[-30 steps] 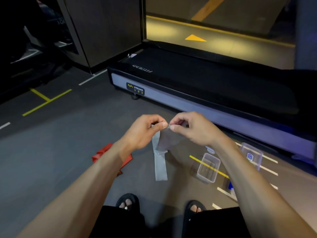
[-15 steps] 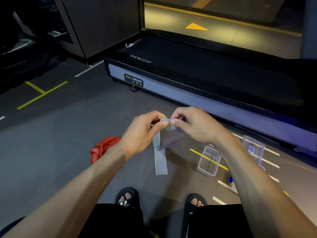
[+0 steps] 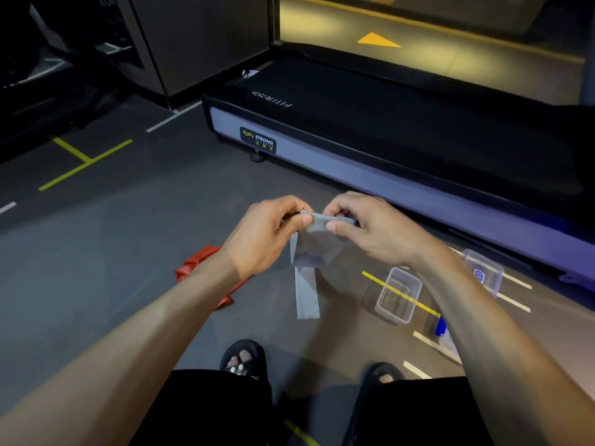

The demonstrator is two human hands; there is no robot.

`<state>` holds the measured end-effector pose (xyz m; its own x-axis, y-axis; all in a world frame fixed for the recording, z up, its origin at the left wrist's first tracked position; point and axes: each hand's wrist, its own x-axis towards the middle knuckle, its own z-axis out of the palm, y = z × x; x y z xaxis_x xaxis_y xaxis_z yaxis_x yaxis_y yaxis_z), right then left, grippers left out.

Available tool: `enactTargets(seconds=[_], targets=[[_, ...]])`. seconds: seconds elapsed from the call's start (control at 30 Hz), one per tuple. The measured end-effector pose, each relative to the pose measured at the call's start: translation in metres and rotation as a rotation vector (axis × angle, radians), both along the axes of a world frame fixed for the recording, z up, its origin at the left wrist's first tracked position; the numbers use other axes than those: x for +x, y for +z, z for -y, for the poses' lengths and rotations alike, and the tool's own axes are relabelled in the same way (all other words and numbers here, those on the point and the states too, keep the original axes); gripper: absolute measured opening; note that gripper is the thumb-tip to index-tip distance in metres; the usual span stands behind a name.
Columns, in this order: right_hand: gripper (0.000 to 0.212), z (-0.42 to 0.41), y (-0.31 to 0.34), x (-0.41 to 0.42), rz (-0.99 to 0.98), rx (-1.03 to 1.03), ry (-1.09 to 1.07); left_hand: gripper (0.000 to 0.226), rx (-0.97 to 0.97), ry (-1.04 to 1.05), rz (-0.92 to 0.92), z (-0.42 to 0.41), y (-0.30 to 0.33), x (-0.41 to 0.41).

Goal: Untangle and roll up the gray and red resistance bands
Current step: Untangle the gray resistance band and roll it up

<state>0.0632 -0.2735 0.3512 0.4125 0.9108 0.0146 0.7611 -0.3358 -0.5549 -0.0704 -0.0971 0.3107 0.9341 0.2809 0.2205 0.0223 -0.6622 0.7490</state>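
Observation:
The gray resistance band [image 3: 307,286] hangs in the air in front of me, held at its top edge by both hands. My left hand [image 3: 262,235] pinches the left end of that edge between thumb and fingers. My right hand [image 3: 370,228] pinches the right end, so the top is stretched flat between them. A wider fold hangs just below the hands, and a narrow strip dangles further down. The red resistance band [image 3: 198,263] lies crumpled on the floor, partly hidden behind my left wrist.
A treadmill [image 3: 402,130] stands across the floor ahead. Two clear plastic containers, one near [image 3: 399,296] and one farther right [image 3: 483,275], sit on the floor at right, with a blue item [image 3: 440,325] behind my right forearm. My sandalled feet [image 3: 243,357] are below.
My hands have drawn a little apart, stretching the gray band's top edge flat between them where before they pinched it close together. The red band has not moved.

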Motion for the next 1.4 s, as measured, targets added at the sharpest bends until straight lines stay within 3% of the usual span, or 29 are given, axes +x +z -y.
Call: enactTargets(seconds=[0.27, 0.43, 0.67, 0.8, 1.07, 1.23, 1.4], targets=[[0.011, -0.002, -0.003, 0.010, 0.015, 0.033, -0.041, 0.010, 0.039, -0.008, -0.020, 0.000, 0.005, 0.011], [0.009, 0.003, 0.005, 0.014, -0.216, 0.081, -0.111, 0.012, 0.074, -0.025, -0.024, 0.000, 0.012, 0.018], [0.016, 0.011, 0.012, 0.011, -0.379, 0.076, -0.225, 0.011, -0.080, -0.086, 0.008, 0.009, 0.023, 0.020], [0.016, 0.013, 0.017, 0.010, -0.453, 0.105, -0.322, 0.023, -0.163, -0.088, 0.050, 0.014, 0.034, 0.020], [0.018, 0.015, 0.010, 0.015, -0.637, 0.137, -0.397, 0.015, 0.187, -0.095, 0.137, 0.015, 0.032, 0.027], [0.011, 0.019, 0.003, 0.023, -0.779, 0.204, -0.393, 0.010, 0.271, -0.077, 0.139, 0.013, 0.027, 0.035], [0.011, 0.020, -0.001, 0.027, -0.552, 0.237, -0.319, 0.008, 0.236, -0.028, 0.118, 0.013, 0.023, 0.038]])
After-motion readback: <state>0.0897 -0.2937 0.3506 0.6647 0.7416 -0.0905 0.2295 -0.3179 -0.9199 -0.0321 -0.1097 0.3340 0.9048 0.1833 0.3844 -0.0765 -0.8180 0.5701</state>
